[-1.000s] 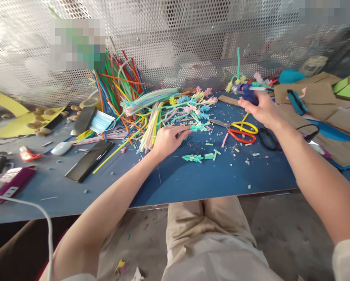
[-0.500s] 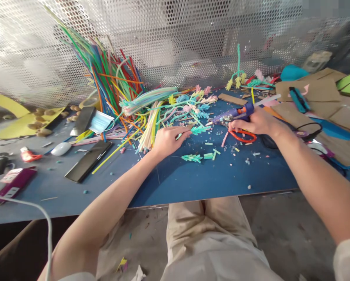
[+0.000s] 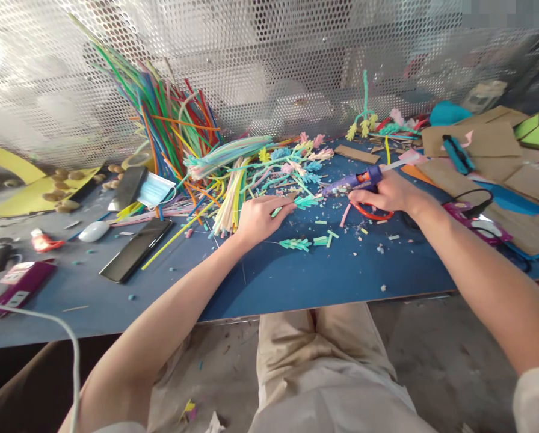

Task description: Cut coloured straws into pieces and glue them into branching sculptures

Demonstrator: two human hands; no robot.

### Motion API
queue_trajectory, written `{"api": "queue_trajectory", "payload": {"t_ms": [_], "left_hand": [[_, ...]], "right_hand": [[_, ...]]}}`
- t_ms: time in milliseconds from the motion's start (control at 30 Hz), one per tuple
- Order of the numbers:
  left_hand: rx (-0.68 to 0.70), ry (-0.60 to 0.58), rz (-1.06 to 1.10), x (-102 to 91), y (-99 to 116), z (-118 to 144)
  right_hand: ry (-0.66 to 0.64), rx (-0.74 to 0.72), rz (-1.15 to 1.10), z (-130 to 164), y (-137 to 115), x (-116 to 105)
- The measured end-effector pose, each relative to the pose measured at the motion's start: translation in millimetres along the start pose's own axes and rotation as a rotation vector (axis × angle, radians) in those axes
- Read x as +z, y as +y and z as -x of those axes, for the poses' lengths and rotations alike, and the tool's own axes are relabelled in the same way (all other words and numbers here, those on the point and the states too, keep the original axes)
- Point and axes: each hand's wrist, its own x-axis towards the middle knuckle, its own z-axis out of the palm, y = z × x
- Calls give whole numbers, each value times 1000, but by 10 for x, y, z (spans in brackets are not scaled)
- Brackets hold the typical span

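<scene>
Our right hand point(image 3: 387, 192) clamps a purple glue gun point(image 3: 353, 180) low over the blue table point(image 3: 296, 276), its long axis running left-right, nozzle pointing left. Our left hand point(image 3: 260, 218), fingers together, pins a teal pipe-cleaner piece point(image 3: 303, 201) just left of the nozzle.

Daylight is pouring through the mesh screen point(image 3: 269, 54) at the back, washing out its upper left into white glare. The blue mat point(image 3: 323, 276) is sitting evenly lit, with soft shadows falling toward me under the forearms. The floor below is staying dim. The wide lens is bending the mat's edge and stretching the corners. Far clutter on the right is looking soft, and a top-right patch is blurring out.
</scene>
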Motion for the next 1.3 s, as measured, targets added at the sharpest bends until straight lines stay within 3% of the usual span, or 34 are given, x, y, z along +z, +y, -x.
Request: {"api": "queue_trajectory", "payload": {"t_ms": [600,733,933,1033,1100,1167,1267,1300], "left_hand": [[64,25,-73,3,-16,-10],[3,52,-35,-22,13,-26],[-93,101,-17,-65,17,-52],[-110,112,-31,-64,27,-54],[-113,116,-33,-65,43,-55],[-118,116,-32,-69,58,-54],[-133,118,-30,-70,63,-52],[-138,118,-31,-69,61,-51]], "right_hand": [[19,10,58,1,-72,-3],[18,58,209,4,-75,-56],[175,200,555,-1,313,-230],[45,207,598,-2,581,-284],[-24,253,615,-4,633,-287],[0,230,587,-18,532,-251],[64,64,404,-64,183,-104],[15,9,324,-80,60,-33]]}}
